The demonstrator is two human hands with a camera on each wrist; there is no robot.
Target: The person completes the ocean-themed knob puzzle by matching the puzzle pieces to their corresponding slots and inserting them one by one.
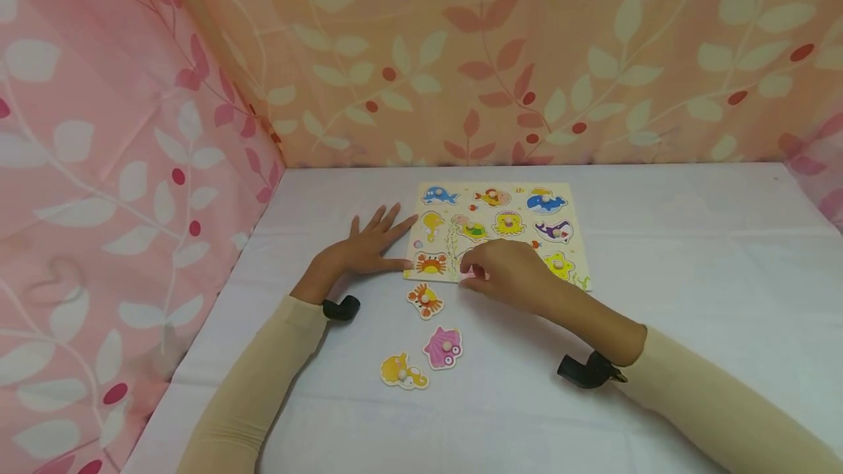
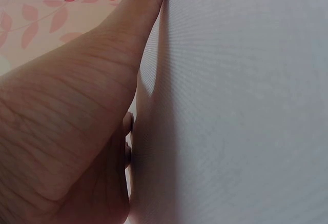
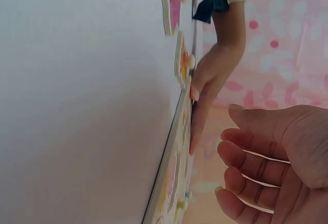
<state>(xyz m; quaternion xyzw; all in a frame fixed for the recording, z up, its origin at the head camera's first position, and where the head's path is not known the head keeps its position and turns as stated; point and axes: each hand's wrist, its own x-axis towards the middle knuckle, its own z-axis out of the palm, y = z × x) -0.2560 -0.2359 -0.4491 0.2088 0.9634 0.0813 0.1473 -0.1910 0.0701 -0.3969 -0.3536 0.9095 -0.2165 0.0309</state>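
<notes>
A wooden sea-animal puzzle board (image 1: 500, 189) lies flat on the white cloth. My left hand (image 1: 369, 243) rests spread beside it, thumb and fingertips at its left edge. Over the board's lower part hovers my right hand (image 1: 510, 273), its fingers loosely bent; the right wrist view shows nothing between thumb and fingers (image 3: 256, 170). Under it, a pink printed spot is partly hidden. Knobbed pieces fill several spots, such as the octopus (image 1: 508, 223) and starfish (image 1: 558, 265). A loose crab piece (image 1: 424, 300), pink shell piece (image 1: 443, 348) and yellow seahorse piece (image 1: 403, 372) lie nearer me.
A white cloth (image 1: 691, 254) covers the table. Behind it hangs an orange leaf-patterned curtain (image 1: 560, 57), with a pink one (image 1: 118, 167) at the left. Black wrist mounts (image 1: 586, 371) sit at both sleeve cuffs.
</notes>
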